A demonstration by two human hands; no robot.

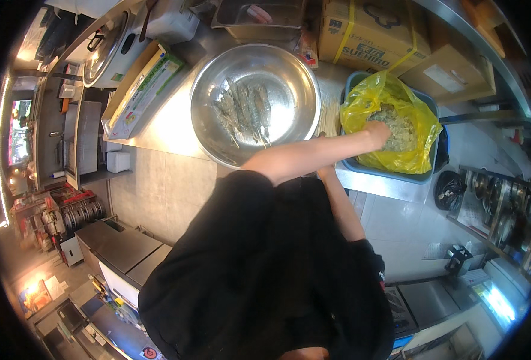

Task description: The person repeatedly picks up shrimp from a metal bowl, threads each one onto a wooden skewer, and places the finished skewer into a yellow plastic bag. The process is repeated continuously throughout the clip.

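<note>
My left hand (378, 134) reaches across to the right into a yellow plastic bag (420, 157) of greyish, wet-looking pieces (402, 133). Its fingers look drawn together at the edge of the pile; what they grip, if anything, is hidden. The bag lines a blue-grey tub (391, 174). My right hand (325, 172) is under my left forearm, beside a bundle of thin pale sticks (330, 113); its fingers are mostly covered. To the left, a wide steel bowl (301, 67) holds a heap of grey shrimp (246, 111), lying mostly side by side.
Cardboard boxes (373, 36) stand behind the tub, and a steel pan (258, 23) sits behind the bowl. A long open carton (138, 93) lies left on the steel counter (175, 111). A black bag (450, 191) and a rack of pans (496, 201) are at right.
</note>
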